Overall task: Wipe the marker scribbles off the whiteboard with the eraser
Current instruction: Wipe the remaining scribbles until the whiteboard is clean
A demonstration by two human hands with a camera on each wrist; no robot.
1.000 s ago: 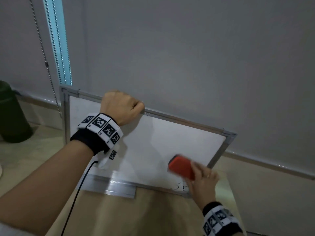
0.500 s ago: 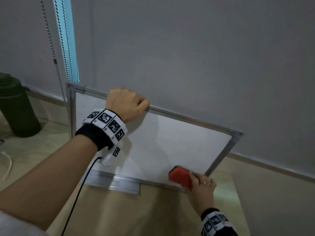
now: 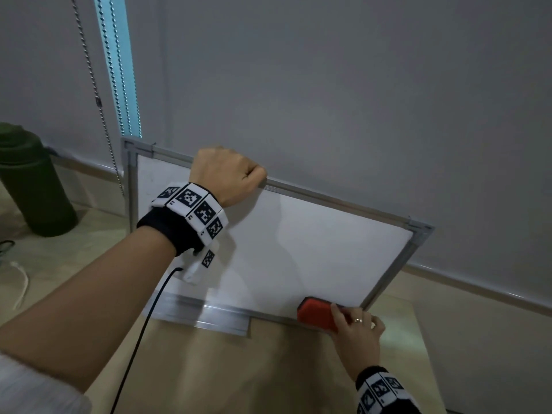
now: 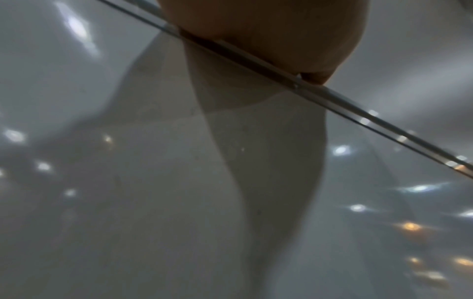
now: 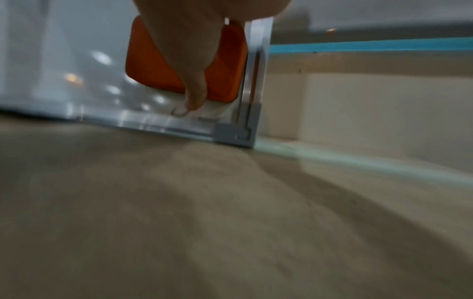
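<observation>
A metal-framed whiteboard (image 3: 313, 252) leans on the wall, standing on a wooden table (image 3: 239, 369). My left hand (image 3: 230, 174) grips its top rail, fingers curled over the frame; the left wrist view shows the palm (image 4: 268, 30) on that rail (image 4: 332, 95). My right hand (image 3: 355, 330) holds the red eraser (image 3: 315, 313) against the board's lower right corner. In the right wrist view the eraser (image 5: 151, 66) sits beside the right frame edge (image 5: 252, 81), and a faint marker stroke (image 5: 176, 113) shows just below it.
A dark green bottle (image 3: 33, 186) stands at the far left on the table. Bead chains (image 3: 98, 94) hang by the window strip. A black cable (image 3: 140, 339) runs from my left wrist down across the table. The table's right edge (image 3: 424, 354) is close to my right hand.
The right hand has carried the eraser down from mid-board to the lower right corner, over the scribbles seen earlier. The left hand has stayed on the top rail.
</observation>
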